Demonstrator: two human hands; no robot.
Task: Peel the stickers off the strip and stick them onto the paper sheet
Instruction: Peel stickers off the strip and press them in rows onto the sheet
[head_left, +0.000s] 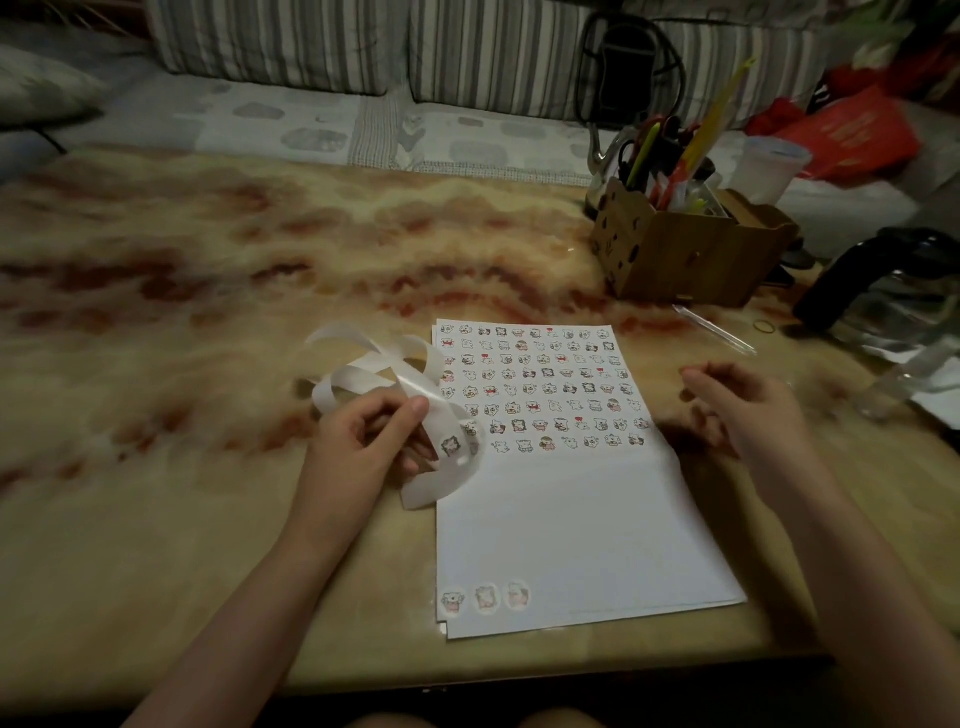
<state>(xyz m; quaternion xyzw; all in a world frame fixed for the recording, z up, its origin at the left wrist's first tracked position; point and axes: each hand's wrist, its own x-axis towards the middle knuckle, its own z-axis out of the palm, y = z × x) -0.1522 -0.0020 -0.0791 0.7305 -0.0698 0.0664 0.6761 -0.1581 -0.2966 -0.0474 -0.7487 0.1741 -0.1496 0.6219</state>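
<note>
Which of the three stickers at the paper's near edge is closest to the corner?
The leftmost sticker; the other two sit further to its right.

one head-worn wide-angle view looks forward and down, close over the table (208, 291) toward a striped sofa (270, 47).

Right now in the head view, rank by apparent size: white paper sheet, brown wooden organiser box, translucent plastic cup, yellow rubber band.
1. white paper sheet
2. brown wooden organiser box
3. translucent plastic cup, farther back, so true size unsure
4. yellow rubber band
</note>
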